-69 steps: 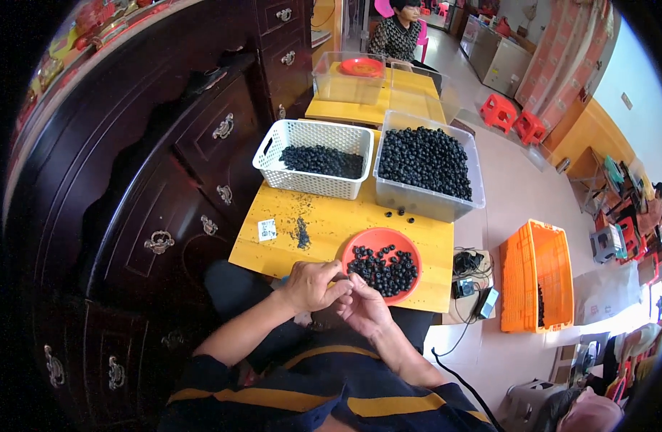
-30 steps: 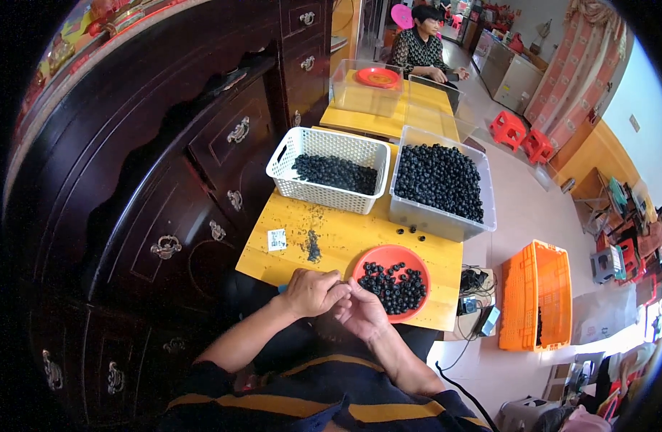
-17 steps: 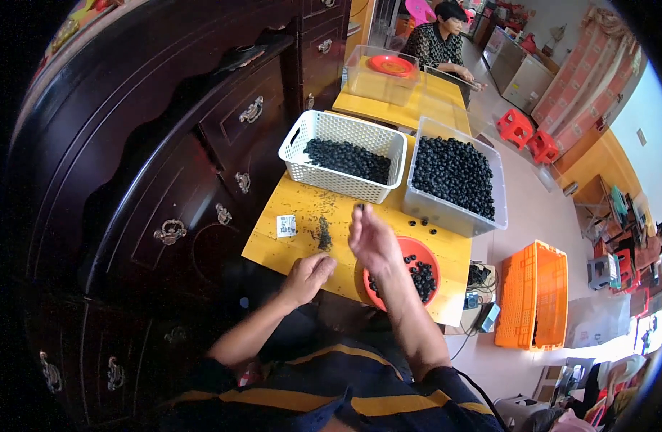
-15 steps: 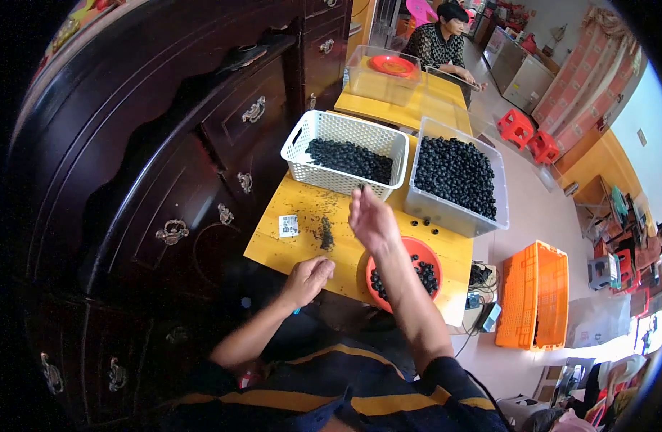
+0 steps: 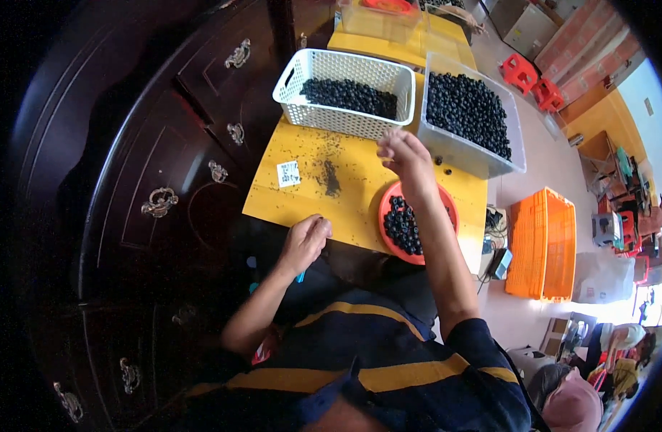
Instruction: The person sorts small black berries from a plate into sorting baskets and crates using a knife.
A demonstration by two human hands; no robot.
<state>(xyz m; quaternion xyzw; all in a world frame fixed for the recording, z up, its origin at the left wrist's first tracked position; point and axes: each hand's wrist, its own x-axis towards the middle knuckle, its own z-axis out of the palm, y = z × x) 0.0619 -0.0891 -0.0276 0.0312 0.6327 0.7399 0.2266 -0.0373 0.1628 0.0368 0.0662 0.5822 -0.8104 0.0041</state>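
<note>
My right hand (image 5: 406,160) is raised over the yellow table (image 5: 273,201), its fingers curled in; what they hold, if anything, is hidden. It is just in front of a white perforated basket (image 5: 331,117) holding small black parts (image 5: 352,97). Below its forearm, a red-orange bowl (image 5: 384,229) contains black ring-shaped pieces (image 5: 401,222). My left hand (image 5: 306,243) is closed by the table's front edge, and its contents cannot be seen. Dark crumbs (image 5: 330,178) lie scattered beside a white printed card (image 5: 288,173).
A clear bin (image 5: 453,150) heaped with black rings stands at the back right, with loose rings (image 5: 443,165) beside it. A dark wooden cabinet (image 5: 143,144) borders the left. An orange crate (image 5: 539,245) and red stools (image 5: 519,73) stand right; another person's hand (image 5: 475,26) shows beyond.
My right hand has drawn back from the basket's front, and its fingers have curled in. My left hand stays by the table edge. The view has tilted down, so everything sits higher.
</note>
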